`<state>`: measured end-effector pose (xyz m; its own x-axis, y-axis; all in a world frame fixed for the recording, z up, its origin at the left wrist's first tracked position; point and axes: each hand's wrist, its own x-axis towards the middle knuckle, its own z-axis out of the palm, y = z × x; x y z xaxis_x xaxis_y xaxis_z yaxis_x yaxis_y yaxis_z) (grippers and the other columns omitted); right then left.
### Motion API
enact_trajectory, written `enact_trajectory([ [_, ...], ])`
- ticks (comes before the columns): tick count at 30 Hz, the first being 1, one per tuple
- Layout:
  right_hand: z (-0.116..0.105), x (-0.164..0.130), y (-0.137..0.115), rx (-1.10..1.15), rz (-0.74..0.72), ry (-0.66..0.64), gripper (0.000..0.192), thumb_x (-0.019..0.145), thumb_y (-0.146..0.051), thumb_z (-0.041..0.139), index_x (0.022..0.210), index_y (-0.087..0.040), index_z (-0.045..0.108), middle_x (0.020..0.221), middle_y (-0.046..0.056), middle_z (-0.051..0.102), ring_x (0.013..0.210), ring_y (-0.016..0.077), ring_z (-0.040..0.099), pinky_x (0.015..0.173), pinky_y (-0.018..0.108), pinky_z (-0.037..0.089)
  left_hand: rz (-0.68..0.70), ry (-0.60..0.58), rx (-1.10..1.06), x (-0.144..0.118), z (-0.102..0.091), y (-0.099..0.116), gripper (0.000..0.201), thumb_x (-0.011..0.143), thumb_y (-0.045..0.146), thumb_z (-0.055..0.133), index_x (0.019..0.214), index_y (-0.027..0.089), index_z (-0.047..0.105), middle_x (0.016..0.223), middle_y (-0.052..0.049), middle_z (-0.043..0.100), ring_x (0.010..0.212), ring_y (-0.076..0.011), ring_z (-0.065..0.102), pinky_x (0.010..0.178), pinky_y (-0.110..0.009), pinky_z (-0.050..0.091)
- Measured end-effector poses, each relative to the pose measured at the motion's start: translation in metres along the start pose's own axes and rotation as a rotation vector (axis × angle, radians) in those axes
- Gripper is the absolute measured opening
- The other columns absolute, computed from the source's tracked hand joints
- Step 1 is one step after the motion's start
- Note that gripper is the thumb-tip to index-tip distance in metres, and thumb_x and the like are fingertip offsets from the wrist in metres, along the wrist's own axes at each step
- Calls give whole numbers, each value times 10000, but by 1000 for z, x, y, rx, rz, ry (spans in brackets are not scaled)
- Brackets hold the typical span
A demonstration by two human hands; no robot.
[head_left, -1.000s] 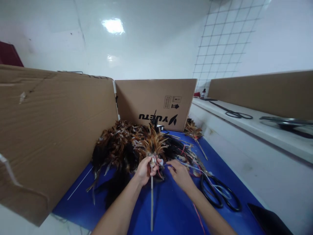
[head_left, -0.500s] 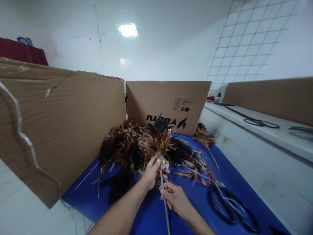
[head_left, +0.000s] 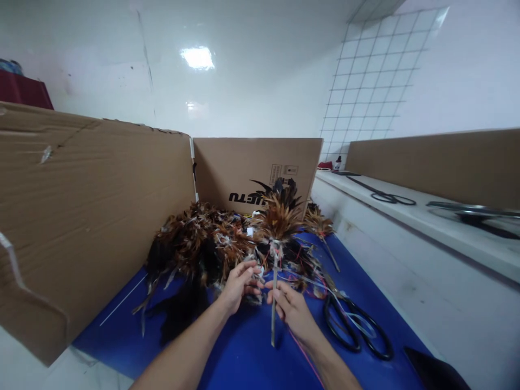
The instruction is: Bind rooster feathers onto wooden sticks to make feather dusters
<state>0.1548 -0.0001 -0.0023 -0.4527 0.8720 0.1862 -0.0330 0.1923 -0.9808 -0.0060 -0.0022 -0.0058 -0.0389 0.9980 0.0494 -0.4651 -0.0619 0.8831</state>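
My right hand (head_left: 290,307) grips a thin stick (head_left: 273,317) and holds it upright; a tuft of brown and black feathers (head_left: 280,214) is bound to its top. My left hand (head_left: 239,283) reaches into the pile of loose brown and black feathers (head_left: 195,244) on the blue mat (head_left: 244,352), with fingers spread over a small bunch there. Whether those fingers pinch anything is hidden among the feathers. A red thread (head_left: 303,352) trails along my right forearm.
Large black scissors (head_left: 357,327) lie on the mat right of my right hand. Cardboard walls (head_left: 93,206) stand at the left and back. A second feathered stick (head_left: 323,227) lies at the back right. A white ledge (head_left: 426,216) on the right carries more scissors (head_left: 390,197).
My right hand has taken over the stick and raised the feather tuft upright. My left hand let go of the tuft and moved down left into the feather pile.
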Motion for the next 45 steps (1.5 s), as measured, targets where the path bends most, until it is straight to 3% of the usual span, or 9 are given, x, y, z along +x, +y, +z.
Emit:
enact_trajectory([
  [9,-8,4,1,18,-17,101,371,756,-508,523,904,-169,547,642,-12,547,381,57,350,370,199,250,-6,-141,200,-6,8,-9,381,765,442,572,945,107,551,716,-37,604,491,-114,584,459,-228,462],
  [17,-20,10,12,-177,-103,223,376,771,-497,508,913,-157,583,629,9,587,408,93,402,404,228,316,29,-204,340,-5,9,-18,365,757,456,558,897,119,552,654,-10,582,435,-103,549,423,-235,460],
  [25,-22,8,14,-335,-136,290,371,766,-508,516,890,-171,610,662,37,627,524,162,551,446,243,381,242,-213,709,-12,6,-23,302,841,395,423,898,160,603,598,0,575,420,-106,524,428,-215,408],
  [32,-17,5,14,-372,-165,303,275,756,-449,549,782,-177,580,650,18,609,610,174,568,582,272,425,377,-210,910,-17,5,-23,252,835,215,398,909,192,638,603,1,595,445,-97,518,505,-199,405],
  [37,-14,5,15,-307,-171,326,297,714,-476,586,734,-181,561,619,8,594,563,162,550,537,260,411,474,-208,1062,-19,4,-25,316,781,91,383,913,197,650,619,0,613,497,-109,528,599,-217,430],
  [45,-14,6,18,-242,-181,328,364,661,-544,606,717,-186,567,579,12,594,507,158,532,436,242,371,545,-188,1202,-21,2,-28,313,787,98,397,949,196,646,732,-30,640,676,-148,572,686,-241,427],
])
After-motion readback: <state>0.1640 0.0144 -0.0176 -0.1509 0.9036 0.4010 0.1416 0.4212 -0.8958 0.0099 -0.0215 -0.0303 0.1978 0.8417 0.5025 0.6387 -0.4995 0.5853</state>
